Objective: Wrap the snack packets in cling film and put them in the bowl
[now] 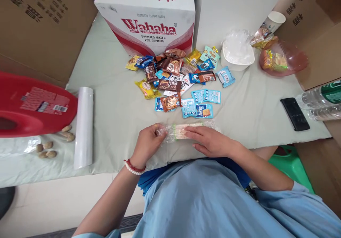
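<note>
In front of my body lies a pale packet with green edges point(180, 132), with clear plastic film point(168, 136) around it and trailing out at both ends. My left hand point(147, 140) pinches the film's left end between thumb and fingers. Stretched out across the packet's right part, the fingers of my right hand point(213, 140) rest on top of it, its thumb lower down. Just beyond is a pile of wrapped snacks: a brown cookie packet point(171, 102), light-blue sachets point(189, 108) and a yellow packet point(147, 89).
At left stand a red jug point(34, 105), a roll of clear film point(84, 128) and several brown nuts point(48, 145). A Wahaba carton point(151, 21) backs the pile. Rightward are a white tub point(237, 62), a pink basket point(295, 62), a phone point(295, 114) and bottles point(317, 98).
</note>
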The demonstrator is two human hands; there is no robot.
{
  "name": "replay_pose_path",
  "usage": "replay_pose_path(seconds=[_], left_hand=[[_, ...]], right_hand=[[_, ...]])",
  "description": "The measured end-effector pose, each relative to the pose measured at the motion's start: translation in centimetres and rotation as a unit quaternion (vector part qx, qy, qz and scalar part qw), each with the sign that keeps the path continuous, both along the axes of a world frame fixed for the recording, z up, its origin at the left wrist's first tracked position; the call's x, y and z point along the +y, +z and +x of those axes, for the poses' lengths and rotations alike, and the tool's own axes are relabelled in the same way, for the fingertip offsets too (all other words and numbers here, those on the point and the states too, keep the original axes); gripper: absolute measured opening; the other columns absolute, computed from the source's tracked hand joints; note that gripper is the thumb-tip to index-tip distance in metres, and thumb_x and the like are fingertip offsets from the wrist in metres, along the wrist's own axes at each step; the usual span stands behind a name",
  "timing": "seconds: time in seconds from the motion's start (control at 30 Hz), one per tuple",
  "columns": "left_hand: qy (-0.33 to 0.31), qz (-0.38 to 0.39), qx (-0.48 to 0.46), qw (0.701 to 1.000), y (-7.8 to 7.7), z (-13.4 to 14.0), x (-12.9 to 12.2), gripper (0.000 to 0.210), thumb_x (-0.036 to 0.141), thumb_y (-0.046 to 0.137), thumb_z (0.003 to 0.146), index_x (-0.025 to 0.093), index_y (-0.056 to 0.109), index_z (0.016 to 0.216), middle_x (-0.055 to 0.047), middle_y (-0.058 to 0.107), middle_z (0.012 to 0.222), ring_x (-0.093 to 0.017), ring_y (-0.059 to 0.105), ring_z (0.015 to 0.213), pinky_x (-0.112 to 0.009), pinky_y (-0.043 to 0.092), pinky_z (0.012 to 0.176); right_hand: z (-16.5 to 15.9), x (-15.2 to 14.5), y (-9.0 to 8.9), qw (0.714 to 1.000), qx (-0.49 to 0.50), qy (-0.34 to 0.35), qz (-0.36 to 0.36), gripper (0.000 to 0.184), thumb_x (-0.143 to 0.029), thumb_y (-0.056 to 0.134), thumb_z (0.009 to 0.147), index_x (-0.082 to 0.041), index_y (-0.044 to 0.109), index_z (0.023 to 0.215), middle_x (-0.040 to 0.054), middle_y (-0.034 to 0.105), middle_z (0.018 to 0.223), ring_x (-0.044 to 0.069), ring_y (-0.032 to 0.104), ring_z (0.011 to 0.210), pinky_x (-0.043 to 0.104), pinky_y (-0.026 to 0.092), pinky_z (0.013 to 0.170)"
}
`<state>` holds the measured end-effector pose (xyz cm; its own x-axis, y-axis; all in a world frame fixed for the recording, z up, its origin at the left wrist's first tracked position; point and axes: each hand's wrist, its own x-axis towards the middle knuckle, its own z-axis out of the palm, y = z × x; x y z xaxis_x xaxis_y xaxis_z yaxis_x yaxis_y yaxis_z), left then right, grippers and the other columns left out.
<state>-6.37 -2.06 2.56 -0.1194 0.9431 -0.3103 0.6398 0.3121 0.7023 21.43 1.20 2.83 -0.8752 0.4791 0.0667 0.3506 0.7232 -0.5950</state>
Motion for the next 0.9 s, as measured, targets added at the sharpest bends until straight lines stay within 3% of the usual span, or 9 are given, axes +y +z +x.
replay_pose_path(seconds=[0.07,0.17,0.27,0.33,0.43,0.5,0.6,0.73,0.9], left_hand=[[0.049,0.016,-0.035,0.998,0.4,0.0,-0.7,0.025,0.048,0.066,0.083,0.023,0.066,0.082,0.003,0.060,0.065,-0.017,0.056,0.061,-0.029,0.043,0.061],[0.074,0.062,-0.077,0.992,0.9,2.3,-1.3,0.022,0.044,0.066,0.086,0.022,0.067,0.089,0.003,0.061,0.069,-0.016,0.058,0.063,-0.029,0.047,0.064],[-0.032,0.101,-0.085,0.991,0.7,6.2,-1.4,0.022,0.031,0.057,0.092,0.021,0.072,0.105,-0.004,0.070,0.093,-0.019,0.067,0.081,-0.032,0.055,0.076],[-0.116,0.116,-0.035,0.986,0.2,8.3,-1.7,0.030,0.021,0.051,0.093,0.019,0.071,0.115,-0.010,0.069,0.108,-0.022,0.069,0.096,-0.036,0.057,0.086],[-0.188,0.127,0.083,0.970,-0.8,9.8,-2.3,0.037,0.015,0.049,0.090,0.017,0.066,0.123,-0.014,0.064,0.119,-0.027,0.065,0.107,-0.041,0.058,0.090],[-0.215,0.133,0.137,0.958,-1.3,9.9,-2.7,0.040,0.014,0.049,0.090,0.019,0.062,0.127,-0.014,0.063,0.122,-0.028,0.063,0.110,-0.041,0.058,0.089],[-0.236,0.137,0.169,0.947,-1.4,9.9,-2.9,0.040,0.015,0.049,0.092,0.021,0.059,0.130,-0.012,0.064,0.120,-0.027,0.063,0.111,-0.039,0.057,0.088],[-0.246,0.112,0.186,0.945,-0.9,10.0,-2.9,0.039,0.015,0.051,0.094,0.019,0.059,0.131,-0.015,0.065,0.124,-0.030,0.064,0.115,-0.040,0.057,0.087],[-0.263,0.134,0.245,0.924,-1.3,10.2,-3.6,0.045,0.012,0.047,0.099,0.019,0.055,0.143,-0.016,0.064,0.140,-0.028,0.065,0.122,-0.038,0.058,0.089]], right_hand=[[0.2,-0.2,-0.6,0.999,0.032,-0.032,-0.019,0.048,-0.025,0.055,0.104,-0.017,0.054,0.152,0.0208,0.053,0.158,0.029,0.057,0.141,0.049,0.054,0.111],[-0.3,-0.3,-1.6,0.998,0.045,-0.045,-0.019,0.040,-0.022,0.054,0.104,-0.017,0.061,0.143,0.0209,0.058,0.154,0.029,0.061,0.138,0.050,0.054,0.112],[-0.4,-0.1,-1.6,0.997,0.058,-0.039,-0.035,0.036,-0.018,0.053,0.103,-0.015,0.066,0.136,0.0195,0.060,0.152,0.028,0.061,0.138,0.046,0.053,0.114],[0.2,0.2,-1.1,0.994,0.064,-0.068,-0.051,0.032,-0.017,0.050,0.103,-0.016,0.070,0.128,0.0162,0.068,0.142,0.025,0.065,0.132,0.042,0.055,0.111],[1.7,0.8,-0.4,0.971,0.052,-0.229,-0.034,0.029,-0.023,0.049,0.105,-0.022,0.071,0.123,0.0105,0.074,0.127,0.024,0.070,0.120,0.040,0.058,0.101],[2.6,1.1,-0.5,0.945,0.015,-0.328,0.000,0.031,-0.031,0.057,0.103,-0.024,0.068,0.132,0.0116,0.071,0.132,0.028,0.068,0.119,0.042,0.057,0.096],[3.3,1.3,-1.4,0.931,-0.076,-0.357,0.017,0.049,-0.040,0.071,0.095,-0.021,0.063,0.140,0.0149,0.072,0.124,0.033,0.065,0.112,0.043,0.054,0.088],[4.1,0.9,-2.3,0.934,-0.132,-0.332,-0.028,0.019,-0.032,0.070,0.093,-0.022,0.074,0.109,0.0104,0.073,0.096,0.030,0.061,0.095,0.039,0.049,0.083],[4.5,-0.2,-0.8,0.914,-0.062,-0.398,-0.046,0.012,-0.030,0.061,0.096,-0.022,0.070,0.095,0.0106,0.068,0.100,0.029,0.062,0.096,0.040,0.048,0.085]])
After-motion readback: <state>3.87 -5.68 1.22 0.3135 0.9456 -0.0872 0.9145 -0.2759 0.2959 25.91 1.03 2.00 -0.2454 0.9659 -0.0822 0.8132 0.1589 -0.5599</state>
